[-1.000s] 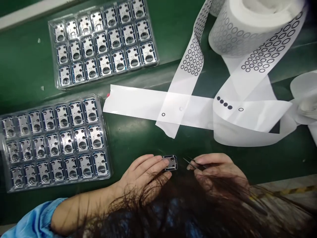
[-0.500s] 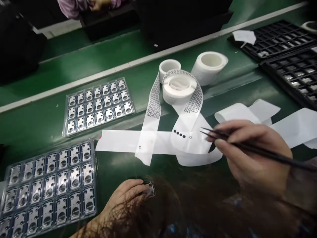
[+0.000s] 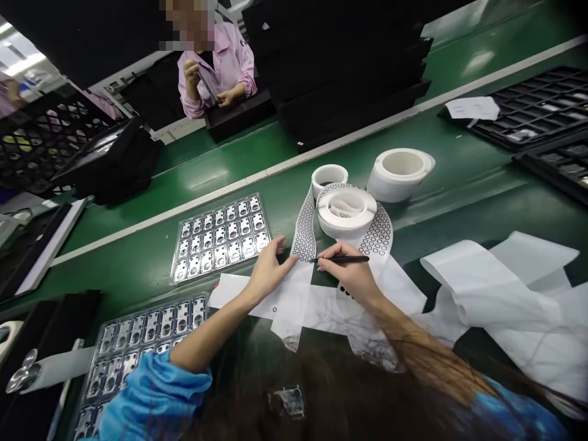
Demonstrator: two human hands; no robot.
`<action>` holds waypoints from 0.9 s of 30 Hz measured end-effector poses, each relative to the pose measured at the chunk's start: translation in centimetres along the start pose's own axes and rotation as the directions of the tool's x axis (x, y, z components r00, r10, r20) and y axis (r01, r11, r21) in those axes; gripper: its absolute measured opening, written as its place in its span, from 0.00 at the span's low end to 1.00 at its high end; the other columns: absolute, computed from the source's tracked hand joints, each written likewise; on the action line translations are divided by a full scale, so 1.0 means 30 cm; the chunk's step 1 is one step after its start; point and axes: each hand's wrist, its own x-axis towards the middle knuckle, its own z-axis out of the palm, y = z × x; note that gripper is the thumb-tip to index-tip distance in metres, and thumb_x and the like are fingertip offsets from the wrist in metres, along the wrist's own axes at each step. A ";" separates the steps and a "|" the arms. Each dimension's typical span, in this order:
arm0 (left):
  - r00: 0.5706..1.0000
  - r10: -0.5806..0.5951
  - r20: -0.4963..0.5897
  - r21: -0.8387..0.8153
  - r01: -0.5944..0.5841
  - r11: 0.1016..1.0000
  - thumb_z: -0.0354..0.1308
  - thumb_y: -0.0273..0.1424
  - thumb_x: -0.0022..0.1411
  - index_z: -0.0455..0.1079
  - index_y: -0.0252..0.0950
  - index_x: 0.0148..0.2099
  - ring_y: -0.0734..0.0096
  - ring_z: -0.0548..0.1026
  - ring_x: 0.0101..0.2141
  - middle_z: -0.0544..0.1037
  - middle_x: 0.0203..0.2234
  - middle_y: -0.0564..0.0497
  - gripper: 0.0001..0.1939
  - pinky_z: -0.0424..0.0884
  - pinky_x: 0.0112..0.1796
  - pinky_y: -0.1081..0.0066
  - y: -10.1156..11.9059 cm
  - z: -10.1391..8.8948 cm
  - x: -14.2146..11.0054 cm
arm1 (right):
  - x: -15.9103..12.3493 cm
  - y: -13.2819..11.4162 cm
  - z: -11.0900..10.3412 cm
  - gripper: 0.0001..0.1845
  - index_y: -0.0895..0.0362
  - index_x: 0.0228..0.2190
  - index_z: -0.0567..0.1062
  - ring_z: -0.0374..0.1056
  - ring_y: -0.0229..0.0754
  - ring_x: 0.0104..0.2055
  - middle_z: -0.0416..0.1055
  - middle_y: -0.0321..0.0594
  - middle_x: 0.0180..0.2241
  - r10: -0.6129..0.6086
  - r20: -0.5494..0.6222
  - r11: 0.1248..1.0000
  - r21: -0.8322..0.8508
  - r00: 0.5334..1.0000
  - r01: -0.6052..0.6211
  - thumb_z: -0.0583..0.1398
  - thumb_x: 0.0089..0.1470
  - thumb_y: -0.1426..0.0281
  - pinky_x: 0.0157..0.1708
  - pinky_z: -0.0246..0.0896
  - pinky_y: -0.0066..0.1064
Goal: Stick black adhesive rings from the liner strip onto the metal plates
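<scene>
My right hand (image 3: 348, 269) grips black tweezers (image 3: 351, 259), their tips at the lower rows of rings on a white sticker strip (image 3: 304, 239). At that strip's left edge is my left hand (image 3: 270, 266), thumb and fingers apart, with nothing held. The strip runs from a small white roll (image 3: 329, 174). A second roll of ring stickers (image 3: 346, 211) stands in front of it, its strip curling down to the right. Nearest me lies a small metal plate (image 3: 291, 401), partly hidden by blurred hair.
Clear trays of metal plates lie on the green table at left: one farther back (image 3: 220, 239), one nearer (image 3: 151, 321). A large white roll (image 3: 399, 174) stands behind; loose white backing (image 3: 500, 282) and black trays (image 3: 542, 110) are at right. A co-worker in pink (image 3: 229, 67) sits opposite.
My left hand has let go of the metal plate and moved forward to the sticker strip. My right hand has brought the tweezers left onto the strip. The view has tilted up.
</scene>
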 end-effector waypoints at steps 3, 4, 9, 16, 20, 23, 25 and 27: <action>0.999 0.000 -0.038 -0.001 0.000 1.000 0.68 0.38 0.62 0.57 0.36 0.68 0.49 0.79 0.47 0.80 0.49 0.41 0.38 0.77 0.48 0.50 -0.009 0.066 0.030 | 0.003 0.013 -0.014 0.14 0.51 0.25 0.73 0.75 0.43 0.28 0.78 0.38 0.30 0.010 -0.017 1.000 -0.010 1.000 -0.010 0.71 0.44 0.60 0.32 0.74 0.39; 0.999 0.016 -0.050 0.003 -0.016 1.000 0.69 0.37 0.61 0.56 0.37 0.69 0.49 0.79 0.48 0.80 0.48 0.42 0.40 0.76 0.50 0.50 -0.009 0.083 0.030 | 0.006 0.013 -0.018 0.13 0.51 0.24 0.73 0.75 0.43 0.27 0.78 0.38 0.30 0.013 -0.024 1.000 -0.020 1.000 -0.014 0.71 0.44 0.61 0.32 0.74 0.39; 0.979 0.135 -0.150 0.064 -0.127 0.990 0.67 0.38 0.64 0.47 0.36 0.73 0.48 0.77 0.51 0.78 0.50 0.39 0.44 0.73 0.52 0.49 -0.020 0.126 0.001 | 0.019 0.012 -0.035 0.12 0.51 0.24 0.72 0.74 0.43 0.27 0.78 0.38 0.30 0.031 -0.047 0.996 -0.078 0.998 -0.035 0.70 0.44 0.62 0.32 0.73 0.40; 0.832 0.555 -0.015 0.248 -0.535 0.808 0.54 0.28 0.73 0.72 0.40 0.57 0.55 0.74 0.59 0.79 0.56 0.45 0.14 0.67 0.61 0.53 -0.033 0.081 -0.058 | 0.011 0.020 -0.033 0.10 0.50 0.24 0.71 0.74 0.47 0.33 0.78 0.39 0.30 0.009 -0.046 0.987 -0.160 0.999 -0.016 0.68 0.45 0.63 0.35 0.70 0.41; 0.751 0.657 0.063 0.307 -0.641 0.704 0.52 0.25 0.72 0.72 0.34 0.58 0.55 0.78 0.55 0.80 0.54 0.42 0.16 0.71 0.59 0.53 -0.038 0.073 -0.071 | 0.009 0.019 -0.023 0.09 0.51 0.24 0.72 0.73 0.46 0.31 0.77 0.38 0.29 0.019 -0.037 0.979 -0.203 0.999 -0.026 0.67 0.46 0.62 0.35 0.67 0.41; 0.736 0.674 0.069 0.344 -0.651 0.676 0.52 0.25 0.71 0.72 0.31 0.58 0.52 0.78 0.54 0.80 0.54 0.39 0.16 0.73 0.57 0.50 -0.038 0.076 -0.071 | 0.012 0.012 -0.016 0.09 0.51 0.24 0.71 0.72 0.45 0.28 0.76 0.36 0.26 0.065 -0.040 0.970 -0.233 0.997 -0.073 0.66 0.46 0.62 0.33 0.66 0.40; 0.733 0.677 0.067 0.359 -0.651 0.669 0.52 0.25 0.71 0.72 0.30 0.58 0.52 0.78 0.54 0.80 0.54 0.38 0.16 0.74 0.57 0.49 -0.036 0.078 -0.072 | 0.017 0.006 -0.011 0.09 0.51 0.23 0.70 0.72 0.45 0.27 0.76 0.35 0.24 0.092 -0.058 0.962 -0.253 0.994 -0.104 0.66 0.45 0.63 0.32 0.66 0.39; 0.729 0.681 0.066 0.368 -0.652 0.663 0.52 0.24 0.71 0.72 0.30 0.57 0.52 0.78 0.53 0.80 0.53 0.38 0.16 0.74 0.57 0.49 -0.033 0.079 -0.073 | 0.022 0.001 -0.005 0.09 0.51 0.23 0.70 0.73 0.45 0.26 0.75 0.34 0.23 0.109 -0.077 0.953 -0.274 0.991 -0.126 0.65 0.45 0.63 0.32 0.66 0.39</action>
